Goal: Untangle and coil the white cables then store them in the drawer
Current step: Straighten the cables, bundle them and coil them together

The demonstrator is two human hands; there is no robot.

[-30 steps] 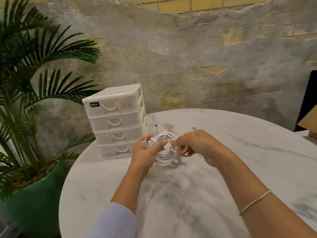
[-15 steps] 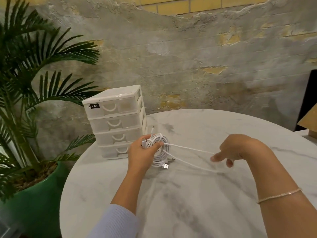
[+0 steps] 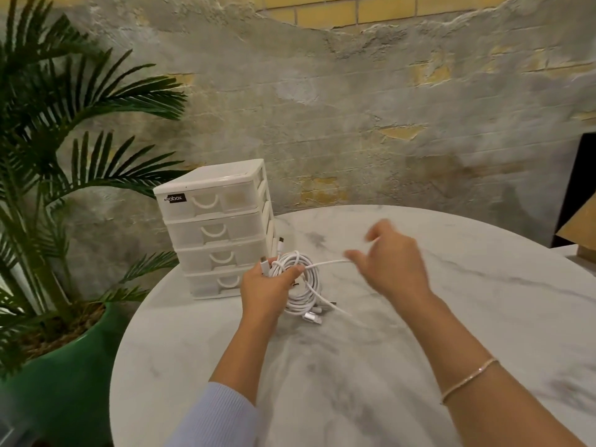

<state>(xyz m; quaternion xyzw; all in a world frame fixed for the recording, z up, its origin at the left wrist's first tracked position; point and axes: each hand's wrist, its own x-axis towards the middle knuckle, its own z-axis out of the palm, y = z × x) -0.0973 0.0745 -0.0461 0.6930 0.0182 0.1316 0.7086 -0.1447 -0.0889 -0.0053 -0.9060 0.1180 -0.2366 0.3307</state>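
Observation:
A bundle of white cables point(image 3: 298, 285) hangs in loose loops over the round marble table point(image 3: 354, 366). My left hand point(image 3: 266, 287) grips the bundle at its upper left, with a plug sticking up by the thumb. One strand point(image 3: 329, 263) runs right from the bundle to my right hand point(image 3: 392, 264), which is blurred; its fingers curl around that strand. Metal USB plugs point(image 3: 311, 316) lie on the table below the loops. The white four-drawer box point(image 3: 214, 230) stands just left of the bundle, all drawers closed.
A palm in a green pot point(image 3: 61, 375) stands off the table's left edge. A rough plastered brick wall rises behind. At the far right are a dark panel point(image 3: 577, 188) and a cardboard corner point(image 3: 580, 227).
My right hand first pulled a strand out to the right, then came back toward the bundle, higher up, shortening the stretched strand. My left hand kept hold of the bundle.

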